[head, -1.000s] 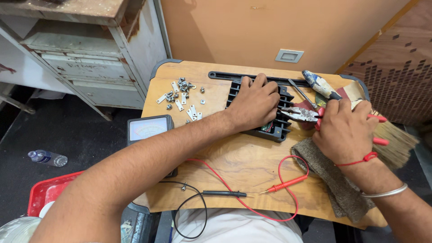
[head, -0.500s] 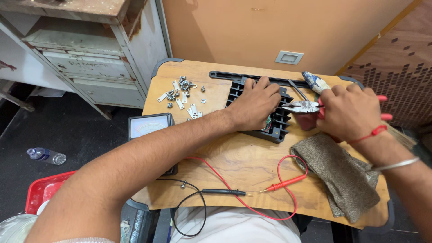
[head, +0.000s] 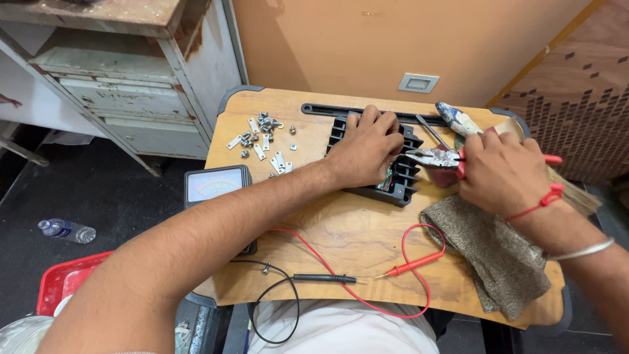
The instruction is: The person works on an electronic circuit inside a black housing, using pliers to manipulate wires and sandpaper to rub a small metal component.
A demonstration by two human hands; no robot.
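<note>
A black finned housing (head: pixel 401 178) lies on a small wooden table (head: pixel 357 229). My left hand (head: pixel 367 147) rests flat on top of it and presses it down, covering most of it. My right hand (head: pixel 501 172) grips red-handled pliers (head: pixel 438 157). Their metal jaws point left and sit at the right edge of the housing, beside my left fingertips. A bit of green circuit board shows under my left palm.
Loose screws and metal brackets (head: pixel 263 137) lie at the table's far left. An analog meter (head: pixel 216 185) hangs off the left edge, with red probe (head: pixel 413 264) and black probe (head: pixel 321 278) near the front. A grey cloth (head: pixel 495 252), a screwdriver (head: pixel 432 131) and a black strip (head: pixel 327 109) lie around.
My right hand has lifted off the brush at the right and moved left and up, bringing the pliers' jaws closer to the housing. My left hand stays on the housing.
</note>
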